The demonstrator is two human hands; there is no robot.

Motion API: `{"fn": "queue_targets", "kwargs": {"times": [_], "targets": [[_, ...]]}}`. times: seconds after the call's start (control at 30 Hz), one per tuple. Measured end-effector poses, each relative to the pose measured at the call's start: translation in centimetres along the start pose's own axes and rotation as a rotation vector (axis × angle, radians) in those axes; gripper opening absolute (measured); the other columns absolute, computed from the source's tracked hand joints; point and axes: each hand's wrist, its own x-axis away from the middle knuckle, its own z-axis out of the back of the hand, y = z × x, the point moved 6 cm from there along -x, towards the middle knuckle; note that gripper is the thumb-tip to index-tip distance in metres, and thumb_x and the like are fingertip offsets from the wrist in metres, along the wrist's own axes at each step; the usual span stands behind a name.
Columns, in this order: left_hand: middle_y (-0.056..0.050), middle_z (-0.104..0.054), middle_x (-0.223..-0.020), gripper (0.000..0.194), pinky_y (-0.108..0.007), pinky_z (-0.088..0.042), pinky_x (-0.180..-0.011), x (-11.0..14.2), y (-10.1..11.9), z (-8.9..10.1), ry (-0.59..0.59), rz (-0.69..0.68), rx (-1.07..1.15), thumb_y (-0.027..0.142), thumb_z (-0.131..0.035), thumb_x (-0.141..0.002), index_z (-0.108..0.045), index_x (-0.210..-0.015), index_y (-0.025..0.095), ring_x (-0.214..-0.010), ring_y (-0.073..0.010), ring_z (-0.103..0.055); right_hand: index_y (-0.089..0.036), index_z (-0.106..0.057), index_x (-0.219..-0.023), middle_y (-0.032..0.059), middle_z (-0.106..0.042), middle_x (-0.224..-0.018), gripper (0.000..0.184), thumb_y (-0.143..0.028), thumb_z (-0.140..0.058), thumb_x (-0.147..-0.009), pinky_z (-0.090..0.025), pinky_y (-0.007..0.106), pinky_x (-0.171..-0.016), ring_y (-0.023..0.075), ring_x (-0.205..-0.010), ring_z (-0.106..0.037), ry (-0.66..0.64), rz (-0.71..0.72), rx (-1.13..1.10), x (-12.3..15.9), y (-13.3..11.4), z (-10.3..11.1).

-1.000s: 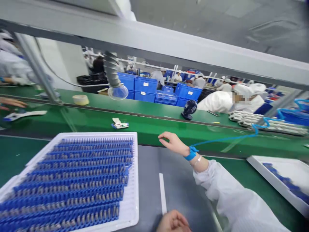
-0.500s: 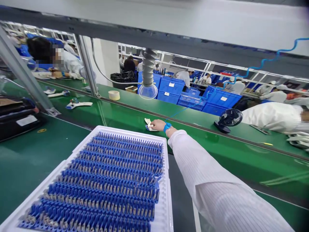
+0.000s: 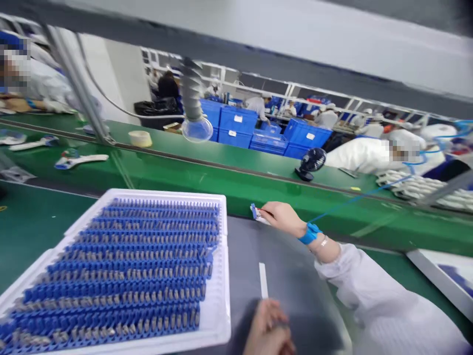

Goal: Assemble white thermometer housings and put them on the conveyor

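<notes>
The right hand, banded by a blue wrist strap, pinches a small blue-and-white part between thumb and fingers; the part is at the border of the green surface and the grey mat, right of the white tray. The left hand, nearer the body, has its fingers curled — blurred from where I stand, so whether they grip anything I cannot tell. A white strip on the mat extends to it. Rows of blue pieces occupy most of the tray.
</notes>
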Motion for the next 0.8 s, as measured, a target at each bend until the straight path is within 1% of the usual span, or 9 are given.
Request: {"fn": "queue_targets", "kwargs": {"times": [0.07,0.13,0.17,0.23,0.3,0.4,0.5,0.67,0.8], "targets": [[-0.010,-0.046,-0.120,0.056,-0.022,-0.043,-0.058,0.2,0.1,1.1,0.169,-0.076,-0.080,0.026,-0.062,-0.063,-0.039,-0.113,0.021,-0.071,-0.0106,-0.058,-0.016,-0.062,-0.083,0.0048,-0.060,-0.079,0.031,-0.030,-0.038,-0.098,-0.033,0.024,-0.063,0.0149,-0.072,-0.054,0.018,0.010,-0.078,5.6,-1.6,-0.6],[-0.014,-0.034,-0.132,0.063,-0.024,-0.046,-0.067,0.6,1.1,1.6,0.230,-0.229,-0.206,0.030,-0.061,-0.067,-0.030,-0.121,0.022,-0.095,-0.0173,-0.055,-0.015,-0.061,-0.083,0.0053,-0.059,-0.075,0.035,-0.032,-0.035,-0.099,-0.034,0.024,-0.063,0.0150,-0.069,-0.052,0.081,0.029,-0.217,10.7,-3.6,-1.5],[-0.014,-0.031,-0.134,0.065,-0.026,-0.046,-0.071,0.9,1.8,1.6,0.225,-0.305,-0.290,0.033,-0.060,-0.070,-0.026,-0.124,0.022,-0.106,-0.0202,-0.051,-0.015,-0.061,-0.083,0.0052,-0.058,-0.073,0.036,-0.032,-0.034,-0.100,-0.034,0.025,-0.062,0.0149,-0.067,-0.052,0.120,0.039,-0.298,12.9,-4.6,-1.9],[-0.013,-0.035,-0.131,0.061,-0.033,-0.044,-0.087,1.7,3.2,1.2,0.181,-0.440,-0.530,0.033,-0.058,-0.075,-0.027,-0.126,0.021,-0.112,-0.0205,-0.046,-0.015,-0.061,-0.083,0.0046,-0.056,-0.070,0.035,-0.030,-0.034,-0.100,-0.035,0.025,-0.061,0.0150,-0.066,-0.050,0.176,0.045,-0.440,16.7,-6.4,-2.8],[-0.011,-0.042,-0.124,0.047,-0.037,-0.043,-0.090,2.1,3.9,0.3,0.059,-0.492,-0.813,0.030,-0.057,-0.077,-0.039,-0.120,0.020,-0.102,-0.0190,-0.051,-0.015,-0.061,-0.086,0.0046,-0.057,-0.071,0.031,-0.030,-0.036,-0.099,-0.036,0.026,-0.061,0.0152,-0.066,-0.050,0.191,0.025,-0.539,19.3,-7.7,-3.9],[-0.008,-0.049,-0.114,0.041,-0.036,-0.046,-0.084,2.2,4.2,-0.1,-0.027,-0.460,-1.069,0.028,-0.056,-0.079,-0.044,-0.118,0.020,-0.092,-0.0173,-0.053,-0.015,-0.061,-0.087,0.0044,-0.057,-0.072,0.028,-0.032,-0.041,-0.098,-0.038,0.026,-0.061,0.0150,-0.066,-0.051,0.218,-0.024,-0.697,21.3,-8.4,-4.9],[-0.008,-0.051,-0.110,0.042,-0.034,-0.047,-0.080,2.1,4.0,-0.1,-0.021,-0.436,-1.224,0.027,-0.055,-0.080,-0.045,-0.120,0.019,-0.087,-0.0173,-0.053,-0.015,-0.062,-0.089,0.0043,-0.058,-0.073,0.028,-0.034,-0.043,-0.097,-0.041,0.026,-0.062,0.0152,-0.068,-0.053,0.209,-0.015,-0.808,21.8,-8.5,-5.5],[-0.007,-0.052,-0.111,0.040,-0.031,-0.047,-0.077,2.0,4.0,-0.2,-0.017,-0.441,-1.300,0.025,-0.054,-0.082,-0.046,-0.121,0.020,-0.092,-0.0179,-0.054,-0.015,-0.063,-0.097,0.0056,-0.060,-0.080,0.026,-0.031,-0.042,-0.097,-0.044,0.028,-0.065,0.0168,-0.073,-0.055,0.140,0.015,-0.832,22.0,-8.6,-5.6],[-0.006,-0.053,-0.111,0.040,-0.030,-0.047,-0.076,1.8,4.2,-0.1,-0.019,-0.435,-1.320,0.028,-0.055,-0.081,-0.047,-0.120,0.021,-0.093,-0.0179,-0.054,-0.015,-0.061,-0.103,0.0053,-0.060,-0.085,0.022,-0.026,-0.044,-0.096,-0.044,0.029,-0.067,0.0171,-0.076,-0.055,0.099,0.017,-0.808,22.3,-8.8,-5.7]]}}
